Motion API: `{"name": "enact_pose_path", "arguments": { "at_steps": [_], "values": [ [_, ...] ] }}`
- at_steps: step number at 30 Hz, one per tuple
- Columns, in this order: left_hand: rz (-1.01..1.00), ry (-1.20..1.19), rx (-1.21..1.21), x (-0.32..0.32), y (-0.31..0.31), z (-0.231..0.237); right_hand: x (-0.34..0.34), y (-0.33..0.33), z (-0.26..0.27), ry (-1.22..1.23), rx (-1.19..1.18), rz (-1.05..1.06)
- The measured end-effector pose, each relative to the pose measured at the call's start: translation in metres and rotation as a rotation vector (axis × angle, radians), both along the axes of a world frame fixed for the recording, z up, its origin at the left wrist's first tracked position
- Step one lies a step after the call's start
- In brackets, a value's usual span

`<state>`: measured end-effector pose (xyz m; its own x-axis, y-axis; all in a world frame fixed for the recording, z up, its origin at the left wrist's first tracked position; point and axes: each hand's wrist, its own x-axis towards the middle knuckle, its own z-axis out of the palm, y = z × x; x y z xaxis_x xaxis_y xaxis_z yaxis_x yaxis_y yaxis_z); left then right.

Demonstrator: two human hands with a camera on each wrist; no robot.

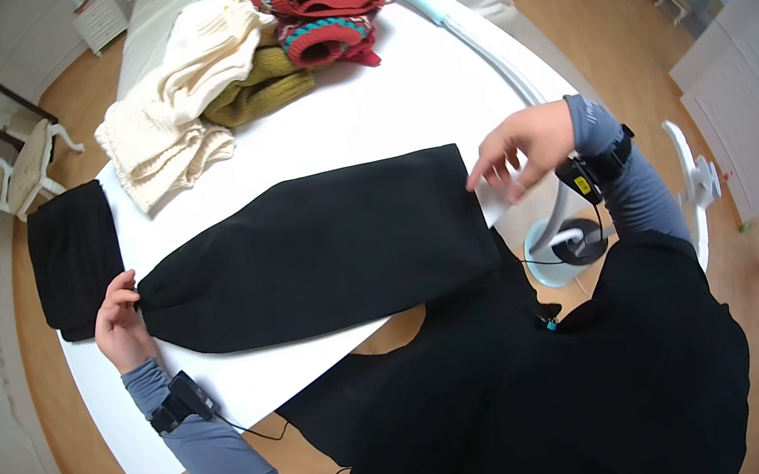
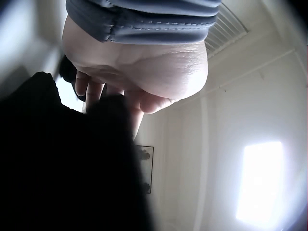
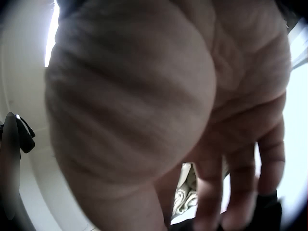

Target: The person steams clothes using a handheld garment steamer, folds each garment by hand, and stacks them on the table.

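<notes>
A long black folded garment (image 1: pixel 331 251) lies across the white tabletop (image 1: pixel 398 112), wide at the right and narrowing into a gathered end at the left. My left hand (image 1: pixel 120 318) pinches that gathered end. Black cloth (image 2: pixel 57 168) fills much of the left wrist view and covers part of the left hand (image 2: pixel 139 72). My right hand (image 1: pixel 527 150) is at the garment's far right corner, with loosely extended fingers and one fingertip right at the edge. In the right wrist view, the fingers of my right hand (image 3: pixel 144 106) reach down toward black cloth (image 3: pixel 267 214).
Beyond the garment sit a cream knit (image 1: pixel 171 91), an olive knit (image 1: pixel 267 89) and red patterned knits (image 1: pixel 324 8). A folded black cloth (image 1: pixel 76 255) lies at the table's left edge. A pale hose (image 1: pixel 488 45) curves along the right side to a stand (image 1: pixel 555 252).
</notes>
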<state>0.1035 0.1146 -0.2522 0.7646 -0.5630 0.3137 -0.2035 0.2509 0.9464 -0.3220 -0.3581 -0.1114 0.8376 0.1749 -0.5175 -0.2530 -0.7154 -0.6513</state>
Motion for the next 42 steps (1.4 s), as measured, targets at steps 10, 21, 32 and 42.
{"name": "enact_pose_path", "arguments": {
  "at_steps": [10,21,32,42],
  "values": [
    [-0.020,0.209,0.196,-0.022,-0.021,0.015,0.029,0.003,-0.057,-0.169,-0.422,-0.410],
    [-0.189,0.207,0.234,-0.035,-0.029,0.018,0.071,-0.041,-0.068,-0.139,-0.523,-0.369],
    [-0.143,0.191,0.331,-0.031,-0.030,0.015,0.115,-0.188,-0.088,-0.515,-0.646,-0.562],
    [-0.107,0.260,0.308,-0.021,-0.022,0.003,0.148,-0.272,-0.136,-0.549,-0.586,-1.250]
  ]
}}
